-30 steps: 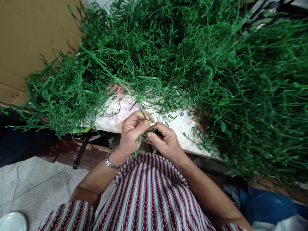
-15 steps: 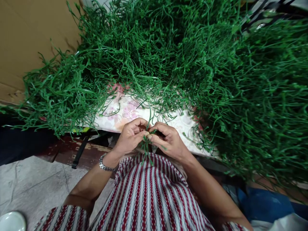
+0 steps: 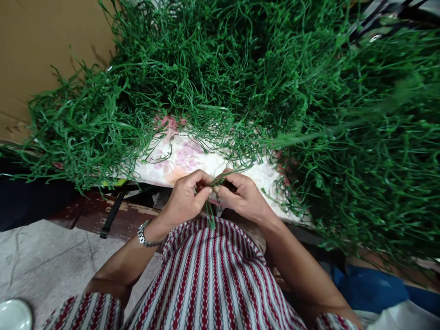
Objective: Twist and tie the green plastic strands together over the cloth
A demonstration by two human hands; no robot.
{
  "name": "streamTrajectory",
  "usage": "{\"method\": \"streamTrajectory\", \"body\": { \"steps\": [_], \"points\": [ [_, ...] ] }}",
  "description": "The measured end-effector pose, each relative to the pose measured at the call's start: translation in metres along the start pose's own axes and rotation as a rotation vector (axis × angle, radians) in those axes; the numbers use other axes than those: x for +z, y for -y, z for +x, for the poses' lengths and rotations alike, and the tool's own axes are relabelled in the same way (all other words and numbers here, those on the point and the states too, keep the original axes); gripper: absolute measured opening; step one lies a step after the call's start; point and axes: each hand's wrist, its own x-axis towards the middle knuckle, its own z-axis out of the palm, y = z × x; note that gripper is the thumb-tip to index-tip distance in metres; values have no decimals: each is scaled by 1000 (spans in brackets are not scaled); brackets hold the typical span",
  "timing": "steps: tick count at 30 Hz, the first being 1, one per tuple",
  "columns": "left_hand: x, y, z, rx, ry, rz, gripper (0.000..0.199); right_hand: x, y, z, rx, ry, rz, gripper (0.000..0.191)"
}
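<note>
My left hand (image 3: 188, 198) and my right hand (image 3: 243, 196) meet in front of my lap, both with thumb and fingertips pinched. Between them they hold a thin green artificial plant stem (image 3: 222, 176). Part of it hangs below the fingers, its tip (image 3: 211, 223) over the striped cloth I wear. Another part slants up to the right, past my right fingers. Exactly how the stem is joined or bent at the fingertips is hidden. A large heap of similar green stems (image 3: 220, 68) lies just beyond my hands.
Under the heap is a table with a floral cover (image 3: 192, 156). Cardboard (image 3: 44, 55) stands at the left. A pale dish (image 3: 15, 315) is at the lower left, and something blue (image 3: 378, 291) at the lower right. A blurred green streak (image 3: 309, 135) crosses the heap.
The stem's upper part, which stood upright, now leans to the right. Fewer green ends hang below my fingers. A blurred green streak has appeared at the right.
</note>
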Motion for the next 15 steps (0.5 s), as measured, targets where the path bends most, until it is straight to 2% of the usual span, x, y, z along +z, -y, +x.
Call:
{"method": "streamTrajectory", "body": {
  "steps": [5,8,10,15],
  "points": [
    [6,0,1,-45,-62,-201,6,17,-8,-6,177,-104,515,23],
    [8,-2,1,-65,-50,-269,9,21,-9,-8,209,-97,607,25],
    [8,-4,1,-83,-11,-262,8,18,-7,-8,166,-75,486,23],
    [3,-12,2,-47,30,-11,5,-1,8,-4,-78,-28,-223,6]
  ]
}}
